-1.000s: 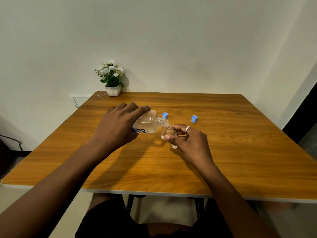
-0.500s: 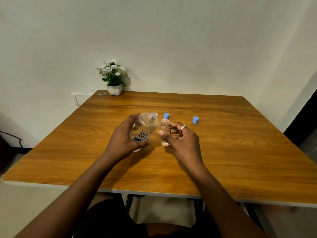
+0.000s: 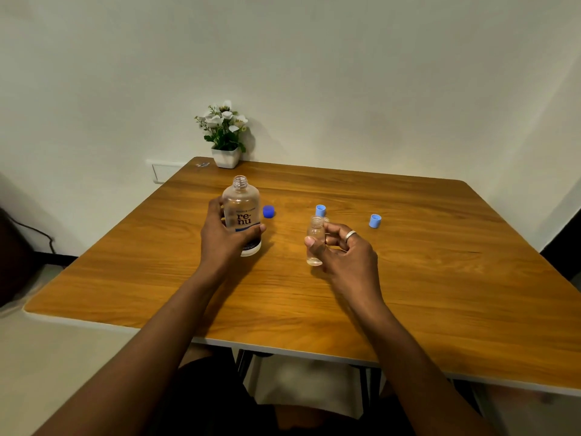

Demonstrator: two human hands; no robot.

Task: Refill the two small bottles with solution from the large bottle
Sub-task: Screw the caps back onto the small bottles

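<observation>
Head view showed the left hand (image 3: 226, 237) curled round the lower body of the large bottle (image 3: 241, 212), holding it upright with its uncapped mouth up, most likely so that no solution could spill. Its base was at or just above the table (image 3: 408, 278); which could not be told. Well apart to the right, the right hand (image 3: 342, 253) pinched a small bottle (image 3: 315, 240) between thumb and curled fingers, also upright and open, with clear liquid visible inside. The grip sat on its side and left the neck free, which would suit either more pouring or capping. A dark cap (image 3: 268, 211) lay just beside the large bottle, and two pale caps (image 3: 320, 210) (image 3: 375, 221) lay farther right, all off and within easy reach for closing up. The second small bottle could not be made out with certainty; only a clear rim showed beside the held bottle's neck. A plant (image 3: 224, 133) stood at the far edge.
</observation>
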